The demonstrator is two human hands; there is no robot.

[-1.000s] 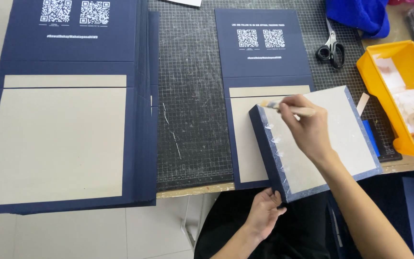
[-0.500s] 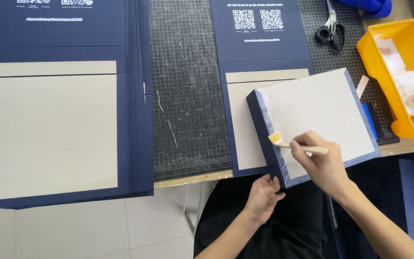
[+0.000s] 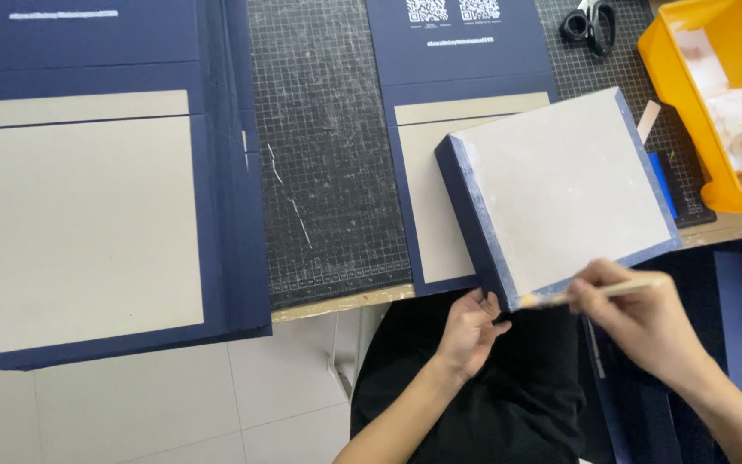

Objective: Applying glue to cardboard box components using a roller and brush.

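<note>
The navy box (image 3: 560, 193), steadied at its near corner by the left hand (image 3: 467, 331), is being glued along its near edge with the brush (image 3: 599, 292) pinched in the right hand (image 3: 646, 322); next calls for an even stroke rightward.

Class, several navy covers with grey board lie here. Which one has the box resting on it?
The smaller cover right of the cutting mat; the box overlaps its board. The large stack at left carries nothing.

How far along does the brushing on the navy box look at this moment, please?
Done: the box shows pale streaks along its left navy edge. In hand: the right hand runs a brush along the near edge; the left hand steadies the corner. Left: the right edge looks unstreaked.
</note>
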